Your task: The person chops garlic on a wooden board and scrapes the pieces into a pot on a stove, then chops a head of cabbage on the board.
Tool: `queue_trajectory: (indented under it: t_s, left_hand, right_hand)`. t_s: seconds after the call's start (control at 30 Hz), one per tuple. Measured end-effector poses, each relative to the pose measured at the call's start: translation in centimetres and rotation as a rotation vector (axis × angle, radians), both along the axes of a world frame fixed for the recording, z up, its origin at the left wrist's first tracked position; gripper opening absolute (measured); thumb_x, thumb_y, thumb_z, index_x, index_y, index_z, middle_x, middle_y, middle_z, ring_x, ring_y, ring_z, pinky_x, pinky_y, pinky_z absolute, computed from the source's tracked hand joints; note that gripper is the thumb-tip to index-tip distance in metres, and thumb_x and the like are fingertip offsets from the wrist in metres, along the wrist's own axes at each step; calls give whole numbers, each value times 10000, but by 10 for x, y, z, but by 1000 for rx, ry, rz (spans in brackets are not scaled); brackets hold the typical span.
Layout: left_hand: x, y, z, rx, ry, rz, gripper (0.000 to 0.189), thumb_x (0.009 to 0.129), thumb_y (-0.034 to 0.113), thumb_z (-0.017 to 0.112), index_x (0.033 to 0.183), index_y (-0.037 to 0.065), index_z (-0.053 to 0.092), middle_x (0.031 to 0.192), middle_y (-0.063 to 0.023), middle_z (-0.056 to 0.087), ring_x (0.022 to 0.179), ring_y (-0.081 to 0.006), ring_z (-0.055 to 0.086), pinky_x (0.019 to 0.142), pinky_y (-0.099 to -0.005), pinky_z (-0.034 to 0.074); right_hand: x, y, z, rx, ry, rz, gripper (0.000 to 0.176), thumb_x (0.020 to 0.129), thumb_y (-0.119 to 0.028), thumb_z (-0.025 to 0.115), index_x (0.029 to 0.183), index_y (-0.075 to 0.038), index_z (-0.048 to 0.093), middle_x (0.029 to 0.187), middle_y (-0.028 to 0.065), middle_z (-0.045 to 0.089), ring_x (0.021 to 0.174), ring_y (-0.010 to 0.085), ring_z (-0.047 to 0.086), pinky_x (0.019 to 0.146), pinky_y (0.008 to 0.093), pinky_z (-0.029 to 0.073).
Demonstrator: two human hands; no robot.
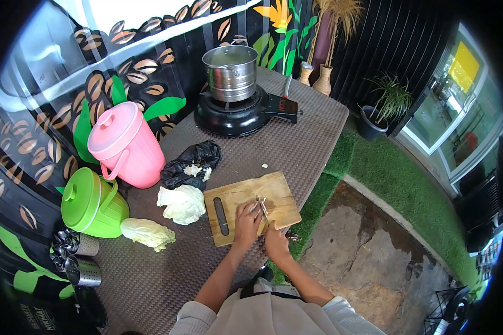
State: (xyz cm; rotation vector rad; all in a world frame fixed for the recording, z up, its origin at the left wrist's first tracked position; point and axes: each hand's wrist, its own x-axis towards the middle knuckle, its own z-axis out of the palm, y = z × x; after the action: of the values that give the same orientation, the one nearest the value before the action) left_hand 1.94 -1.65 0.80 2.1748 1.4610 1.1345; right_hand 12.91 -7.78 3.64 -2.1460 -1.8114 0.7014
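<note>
A wooden cutting board [237, 194] with a dark slot lies near the table's right edge. My left hand [247, 222] rests on it, fingers drawn together and pressed down; what they hold is mostly hidden. Thin pale pieces [264, 204] lie by its fingertips. My right hand [276, 244], at the board's near right edge, is closed around a knife, its narrow blade reaching toward the left fingertips. Left of the board sit a pale cabbage [182, 204] and an elongated leafy cabbage [148, 233]. Neither hand touches them.
A steel pot [231, 75] stands on a black portable stove [229, 118] at the back. A black plastic bag [193, 162] with pale scraps lies beyond the cabbage. Pink [129, 146] and green [95, 205] lidded containers and metal utensil holders [84, 272] line the left side.
</note>
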Motion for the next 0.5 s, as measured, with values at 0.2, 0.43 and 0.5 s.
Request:
queue_trajectory:
  t_s: [0.2, 0.43, 0.5]
  left_hand:
    - [0, 1, -4, -5, -16, -4, 286, 860, 146, 626, 1085, -26, 667, 1147, -137, 611, 1123, -309, 489, 978, -407, 392]
    - [0, 2, -7, -25, -41, 1, 291, 870, 170, 619, 1080, -24, 672, 1150, -124, 618, 1141, -292, 480, 1018, -406, 360]
    - [0, 2, -5, -31, -42, 7, 280, 867, 156, 622, 1074, -26, 674, 1146, -127, 619, 1139, -294, 481, 1010, -407, 368]
  right_hand:
    - [-1, 28, -4, 81, -87, 35, 220, 903, -114, 475, 1070, 22, 431, 871, 309, 640, 847, 412, 671, 709, 477, 559]
    - [14, 27, 18, -69, -35, 151, 263, 867, -56, 514, 1088, 49, 419, 952, 323, 623, 903, 460, 641, 773, 509, 529]
    - [12, 16, 12, -47, 8, 110, 309, 849, -45, 526, 1108, 65, 399, 950, 352, 608, 901, 482, 629, 769, 524, 522]
